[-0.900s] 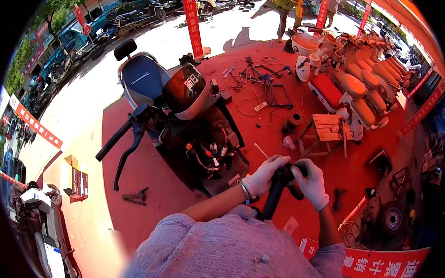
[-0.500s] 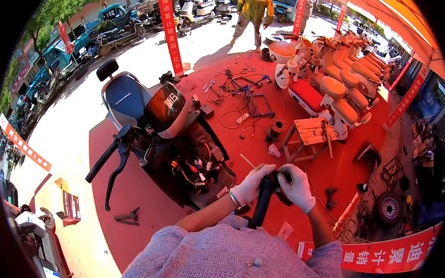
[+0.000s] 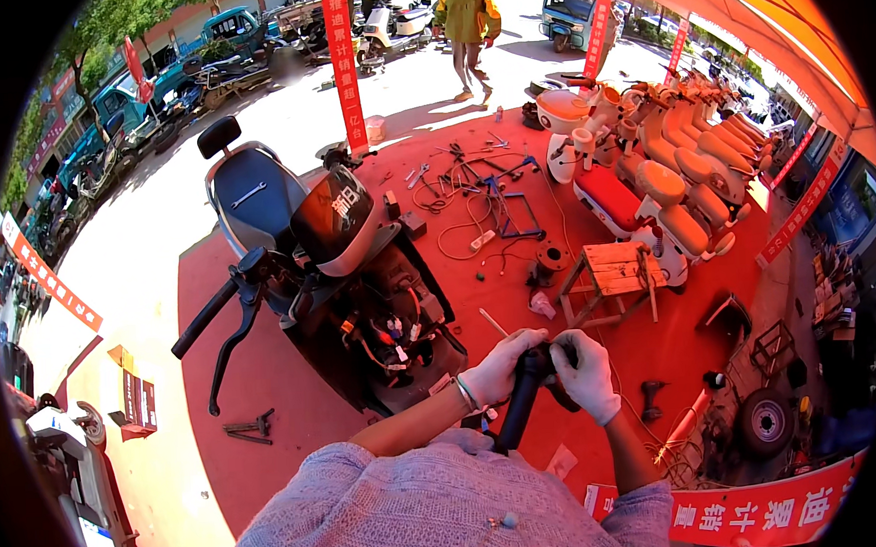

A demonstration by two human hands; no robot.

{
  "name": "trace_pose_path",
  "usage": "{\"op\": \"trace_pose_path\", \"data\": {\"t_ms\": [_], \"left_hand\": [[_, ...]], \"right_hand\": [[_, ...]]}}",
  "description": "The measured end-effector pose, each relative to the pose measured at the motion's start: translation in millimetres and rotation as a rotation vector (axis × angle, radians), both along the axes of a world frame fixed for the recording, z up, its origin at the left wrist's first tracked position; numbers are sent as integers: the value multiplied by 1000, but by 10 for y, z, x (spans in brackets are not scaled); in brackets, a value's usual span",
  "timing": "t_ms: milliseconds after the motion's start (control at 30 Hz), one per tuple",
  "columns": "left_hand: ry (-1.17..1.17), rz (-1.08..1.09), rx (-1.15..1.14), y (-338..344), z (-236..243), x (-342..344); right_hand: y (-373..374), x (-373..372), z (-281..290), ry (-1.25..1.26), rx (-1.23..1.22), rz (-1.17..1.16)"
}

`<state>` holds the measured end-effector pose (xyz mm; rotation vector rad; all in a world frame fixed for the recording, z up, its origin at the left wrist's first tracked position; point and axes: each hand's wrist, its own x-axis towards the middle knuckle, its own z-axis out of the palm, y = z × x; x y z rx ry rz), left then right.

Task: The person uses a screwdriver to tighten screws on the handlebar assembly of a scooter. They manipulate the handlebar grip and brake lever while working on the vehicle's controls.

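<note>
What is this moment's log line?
left white-gloved hand: holding black tubular part; right white-gloved hand: at same part; silver metal wrench: on blue seat

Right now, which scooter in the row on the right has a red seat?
The white-bodied scooter at the row's near end, nearest the wooden stool: its seat is bright red, while the other seats in view look orange-tan.

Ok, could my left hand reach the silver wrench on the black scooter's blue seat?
Probably not: the left hand holds a black tube, and the scooter's front stands between it and the wrench.
</note>
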<state>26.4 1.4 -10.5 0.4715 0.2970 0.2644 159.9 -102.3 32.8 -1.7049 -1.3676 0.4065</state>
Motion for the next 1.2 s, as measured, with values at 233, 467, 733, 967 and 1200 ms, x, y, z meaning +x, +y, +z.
{"op": "trace_pose_path", "data": {"t_ms": [233, 467, 733, 967, 1200], "left_hand": [[-20, 0, -49, 85, -3, -17], [-32, -2, -85, 156, 87, 13], [24, 52, 84, 151, 317, 139], [114, 163, 201, 43, 147, 258], [321, 248, 311, -153, 95, 282]], "right_hand": [[-74, 155, 192, 913, 106, 126], [-42, 147, -147, 1634, 240, 406], [38, 113, 171, 962, 96, 65], [289, 170, 143, -22, -225, -72], [229, 301, -64, 101, -482, 30]]}}
